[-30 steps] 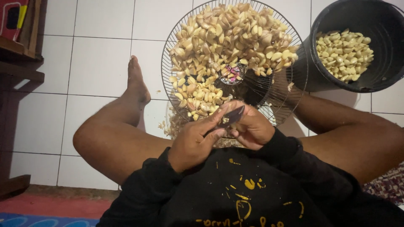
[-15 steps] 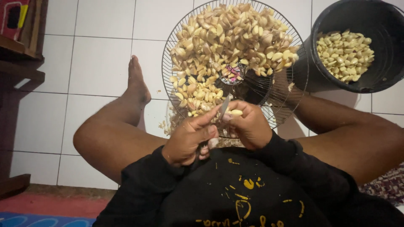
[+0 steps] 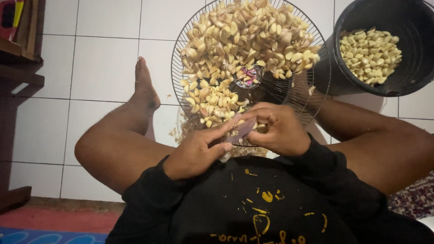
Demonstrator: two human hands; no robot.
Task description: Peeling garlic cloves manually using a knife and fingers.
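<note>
1. The left hand (image 3: 199, 151) is closed around a small knife (image 3: 242, 131), whose blade points up and to the right, toward the other hand.
2. The right hand (image 3: 278, 129) is curled shut on a garlic clove (image 3: 260, 128), pinched between thumb and fingertips; only a sliver of the clove shows, just beside the knife blade.
3. Both hands meet over the near rim of a round wire rack (image 3: 316, 86) that rests on the white tiled floor (image 3: 104, 58) between the person's legs.
4. The rack carries a heap of unpeeled garlic cloves (image 3: 239, 40), piled thickest on its far and left parts; a small pink and purple scrap (image 3: 248, 74) lies near the rack's centre.
5. A black bucket (image 3: 357, 27) stands at the upper right, touching the rack's edge, and holds peeled garlic cloves (image 3: 370, 54).
6. Loose garlic skins (image 3: 181, 131) lie on the floor under the rack's near left edge.
7. The person's bare foot (image 3: 144, 86) rests on the tiles, left of the rack.
</note>
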